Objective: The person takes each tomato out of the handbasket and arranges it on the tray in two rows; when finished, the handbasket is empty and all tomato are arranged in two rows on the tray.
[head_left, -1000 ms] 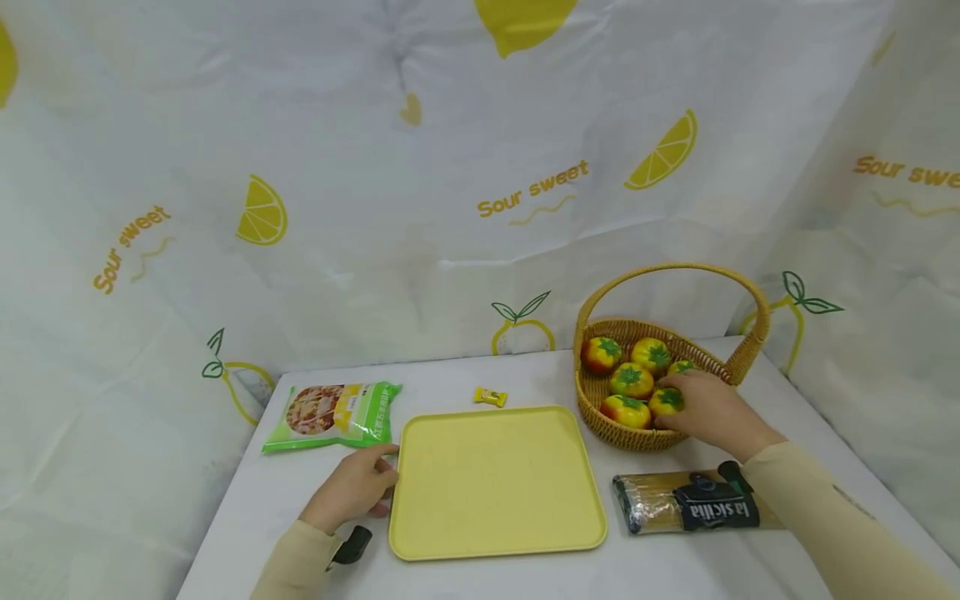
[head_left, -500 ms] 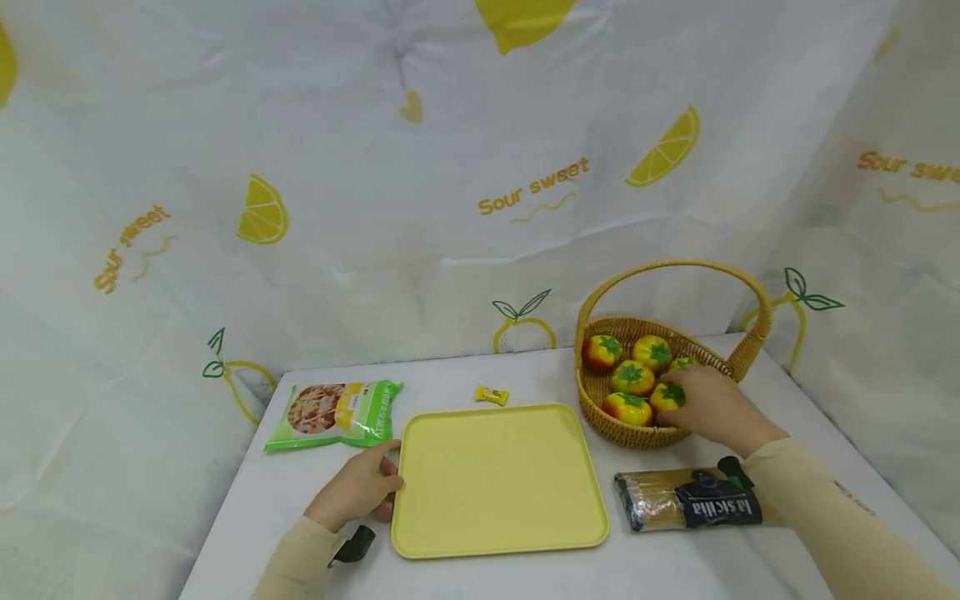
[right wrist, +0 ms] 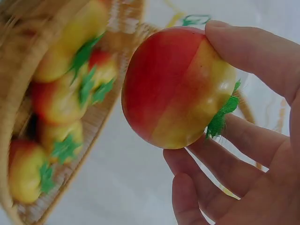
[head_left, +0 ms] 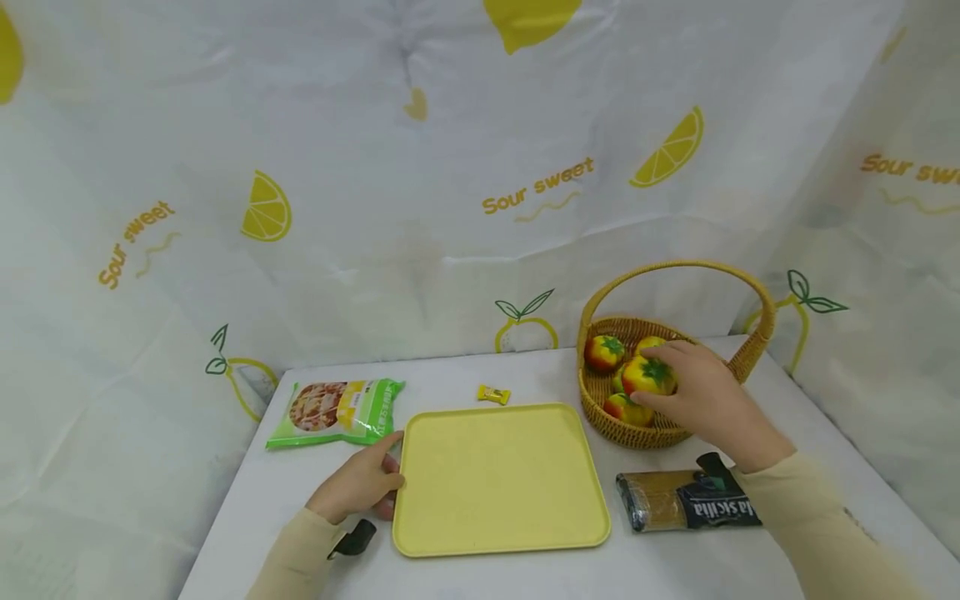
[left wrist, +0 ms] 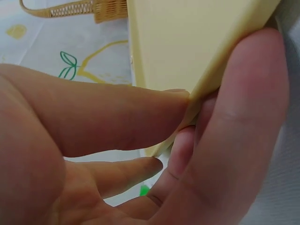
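My right hand holds a red-and-yellow toy tomato with cloth-like green leaves, the thumb on one side and fingertips on the other. In the head view this tomato is over the wicker basket, where several similar tomatoes lie. At the left side of the yellow tray, my left hand pinches the rim. The left wrist view has the thumb against the tray's edge and other fingers along its outer side and underneath.
A green food bag with a pizza picture lies left of the tray. Behind the tray is a small yellow wrapped candy. The spaghetti pack lies in front of the basket, partly hidden by the right sleeve. A lemon-print cloth hangs behind.
My right hand has lifted a tomato from the basket's right front and moved it slightly left, above the others. My left hand stays at the tray's rim.
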The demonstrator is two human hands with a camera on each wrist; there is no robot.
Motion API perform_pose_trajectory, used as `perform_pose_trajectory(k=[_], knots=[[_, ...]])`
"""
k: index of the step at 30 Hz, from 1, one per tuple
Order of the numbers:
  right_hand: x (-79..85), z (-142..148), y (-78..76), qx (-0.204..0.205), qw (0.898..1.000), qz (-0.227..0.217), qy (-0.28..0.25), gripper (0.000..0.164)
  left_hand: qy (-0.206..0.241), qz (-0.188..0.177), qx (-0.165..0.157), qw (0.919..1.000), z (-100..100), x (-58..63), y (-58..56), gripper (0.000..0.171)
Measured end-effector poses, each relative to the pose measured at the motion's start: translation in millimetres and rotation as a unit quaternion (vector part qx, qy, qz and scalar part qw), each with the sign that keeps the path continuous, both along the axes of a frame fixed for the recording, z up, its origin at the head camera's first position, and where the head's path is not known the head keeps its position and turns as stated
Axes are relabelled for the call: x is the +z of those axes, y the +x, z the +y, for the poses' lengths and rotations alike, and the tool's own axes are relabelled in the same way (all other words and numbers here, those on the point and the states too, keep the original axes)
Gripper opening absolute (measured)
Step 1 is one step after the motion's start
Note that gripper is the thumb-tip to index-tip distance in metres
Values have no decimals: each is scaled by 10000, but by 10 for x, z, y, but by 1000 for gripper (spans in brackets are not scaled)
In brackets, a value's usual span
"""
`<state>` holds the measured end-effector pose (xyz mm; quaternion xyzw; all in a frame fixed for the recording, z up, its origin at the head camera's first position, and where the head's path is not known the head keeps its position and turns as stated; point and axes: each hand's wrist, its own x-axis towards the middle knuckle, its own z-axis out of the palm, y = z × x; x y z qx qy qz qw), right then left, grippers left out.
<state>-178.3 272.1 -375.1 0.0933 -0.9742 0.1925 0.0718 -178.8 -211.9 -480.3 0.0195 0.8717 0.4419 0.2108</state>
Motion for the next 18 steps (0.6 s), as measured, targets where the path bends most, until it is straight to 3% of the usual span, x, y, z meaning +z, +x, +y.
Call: perform_pose_trajectory(k=[7,18], knots=[[3,-493,30,289,9984,106,-476,65,-78,10,-143,9999,-8,-3,-52,82],[-435,-1469,-162,1004,9883,196,-1130,60,280,-208,-133,9993,-49,-52,-93,83]])
